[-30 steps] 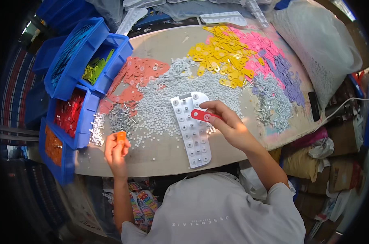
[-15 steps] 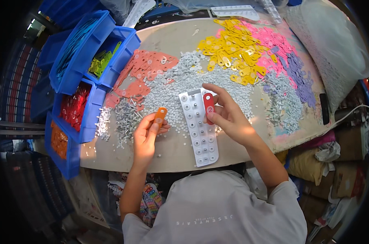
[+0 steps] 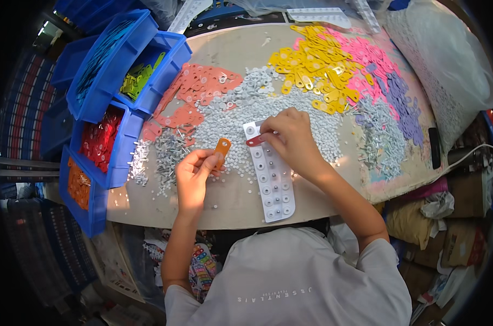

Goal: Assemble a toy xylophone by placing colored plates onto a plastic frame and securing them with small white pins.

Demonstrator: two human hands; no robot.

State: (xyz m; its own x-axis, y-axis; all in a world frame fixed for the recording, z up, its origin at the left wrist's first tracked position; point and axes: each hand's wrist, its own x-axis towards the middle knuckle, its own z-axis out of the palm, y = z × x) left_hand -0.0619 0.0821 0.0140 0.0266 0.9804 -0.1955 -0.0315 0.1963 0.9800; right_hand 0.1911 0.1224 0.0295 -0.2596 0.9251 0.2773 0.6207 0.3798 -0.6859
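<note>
My left hand is closed on an orange tag, a flat plastic strip with rounded ends and a hole, held upright between thumb and fingers. My right hand pinches a red tag of the same shape. That red tag lies crosswise over the upper end of a white plastic strip board. Rows of round studs and small metal pins line the board, which rests on the table and points toward me. My right fingers hide part of the board's top end.
Grey-white caps are heaped across the middle of the table. Yellow tags, pink tags, purple tags and coral tags lie in piles. Blue bins stand left; a clear bag bulges at the right.
My right hand has moved left to the board's upper end and turned the red tag from upright to crosswise. My left hand has shifted slightly, still holding the orange tag.
</note>
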